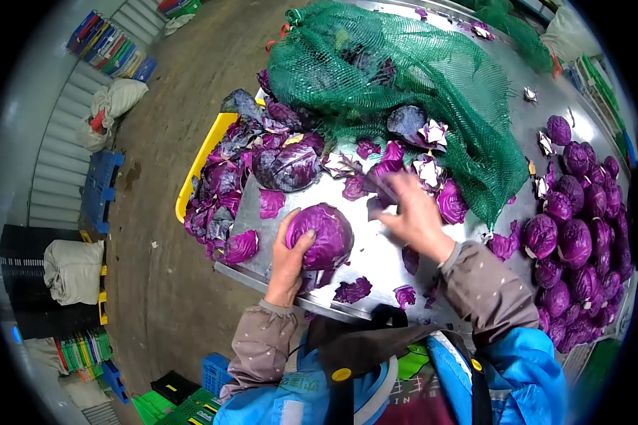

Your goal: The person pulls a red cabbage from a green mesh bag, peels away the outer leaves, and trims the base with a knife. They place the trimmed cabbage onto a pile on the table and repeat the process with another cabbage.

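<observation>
My left hand [290,256] is closed around the side of a round red cabbage [329,234], thumb across its front, above the metal table [290,212]. To its right, my right hand [416,218] is smeared by motion, with its fingers curled. A dark, narrow, blurred thing [371,178] reaches from its fingers toward the upper left; I cannot make out what it is. Loose purple leaves lie around both hands, among them a torn leaf [352,290] near the table's front edge and a larger leaf [451,201] beside my right wrist.
A yellow crate [207,159] heaped with cabbage leaves [223,185] stands at the table's left. A green mesh bag [432,71] with cabbage inside lies across the back. Many peeled red cabbages [574,241] are piled on the right. Blue pallets [101,191] line the wall.
</observation>
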The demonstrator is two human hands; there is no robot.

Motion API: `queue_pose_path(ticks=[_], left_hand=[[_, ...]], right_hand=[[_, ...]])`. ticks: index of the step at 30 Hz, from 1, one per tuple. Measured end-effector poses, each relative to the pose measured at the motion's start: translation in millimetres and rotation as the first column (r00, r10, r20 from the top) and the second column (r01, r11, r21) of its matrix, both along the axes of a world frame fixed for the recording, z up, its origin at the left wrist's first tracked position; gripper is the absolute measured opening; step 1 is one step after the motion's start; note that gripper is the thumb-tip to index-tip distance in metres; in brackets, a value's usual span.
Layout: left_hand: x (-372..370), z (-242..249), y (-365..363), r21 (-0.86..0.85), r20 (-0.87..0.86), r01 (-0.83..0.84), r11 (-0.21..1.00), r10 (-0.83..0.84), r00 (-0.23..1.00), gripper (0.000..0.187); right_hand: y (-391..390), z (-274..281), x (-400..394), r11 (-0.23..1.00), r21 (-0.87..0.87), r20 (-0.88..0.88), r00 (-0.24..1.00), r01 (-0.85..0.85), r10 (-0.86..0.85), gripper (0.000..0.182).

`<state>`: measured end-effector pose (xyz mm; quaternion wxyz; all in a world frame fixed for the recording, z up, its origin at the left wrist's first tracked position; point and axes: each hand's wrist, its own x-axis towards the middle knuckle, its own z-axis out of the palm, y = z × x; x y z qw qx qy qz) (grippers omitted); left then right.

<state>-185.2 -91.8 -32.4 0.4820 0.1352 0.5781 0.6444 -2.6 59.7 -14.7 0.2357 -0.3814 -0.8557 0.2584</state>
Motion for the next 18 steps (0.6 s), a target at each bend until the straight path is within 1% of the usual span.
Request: queue_pose_path(ticks=[1, 2, 4, 5, 6, 8, 9, 10, 12, 13, 14, 16, 18], left_hand=[[6, 3, 3, 0.032, 0.007, -0.012, 0.999, 0.012, 1.0, 0.063], [11, 4, 6, 0.037, 0.011, -0.011, 0.999, 0.011, 1.0, 0.063], [17, 4, 8, 0.068, -0.224, 0.003, 0.998, 0.012, 0.975, 0.066], [19, 5, 8, 0.071, -0.267, 0.006, 0.997, 0.013, 0.964, 0.07], [19, 4, 6, 0.07, -0.266, 0.008, 0.998, 0.011, 0.964, 0.07], [18, 4, 4, 0.054, -0.491, 0.084, 0.995, -0.047, 0.87, 0.075], [18, 9, 4, 0.02, -0.576, 0.113, 0.993, -0.081, 0.813, 0.078], [18, 10, 4, 0.022, -0.575, 0.117, 0.993, -0.083, 0.814, 0.078], [17, 11, 3, 0.045, -0.652, 0.166, 0.985, -0.097, 0.752, 0.078], [17, 12, 3, 0.034, -0.677, 0.18, 0.983, -0.11, 0.728, 0.079], [18, 14, 3, 0.037, -0.677, 0.181, 0.983, -0.109, 0.728, 0.079], [20, 18, 4, 0.057, -0.556, 0.188, 0.981, -0.125, 0.822, 0.08], [22, 19, 5, 0.047, -0.553, 0.194, 0.98, -0.136, 0.822, 0.079]], right_hand=[[-12, 3, -7, 0.987, -0.137, -0.039, 0.996, -0.086, 0.082, 0.048], [-22, 5, -12, 0.947, -0.267, -0.088, 0.984, -0.176, 0.158, 0.047], [-29, 19, -16, 0.932, -0.323, 0.036, 0.982, -0.162, 0.184, 0.048], [-28, 21, -16, 0.922, -0.363, 0.032, 0.987, -0.135, 0.157, 0.043], [-26, 19, -15, 0.922, -0.364, 0.033, 0.987, -0.134, 0.156, 0.043], [-22, 14, -12, 0.949, -0.253, -0.038, 0.983, -0.185, 0.182, 0.04], [-22, 15, -13, 0.963, -0.178, -0.097, 0.978, -0.2, 0.185, 0.038], [-19, 18, -12, 0.964, -0.177, -0.095, 0.979, -0.197, 0.182, 0.038], [-11, 27, -7, 0.927, -0.23, -0.017, 0.953, -0.297, 0.301, 0.04], [-8, 27, -4, 0.913, -0.22, -0.043, 0.938, -0.344, 0.344, 0.04], [-7, 28, -2, 0.914, -0.218, -0.042, 0.939, -0.343, 0.343, 0.04], [-7, 29, 1, 0.912, -0.197, 0.008, 0.93, -0.359, 0.368, 0.036], [-12, 28, 3, 0.912, -0.188, 0.032, 0.925, -0.365, 0.378, 0.034]])
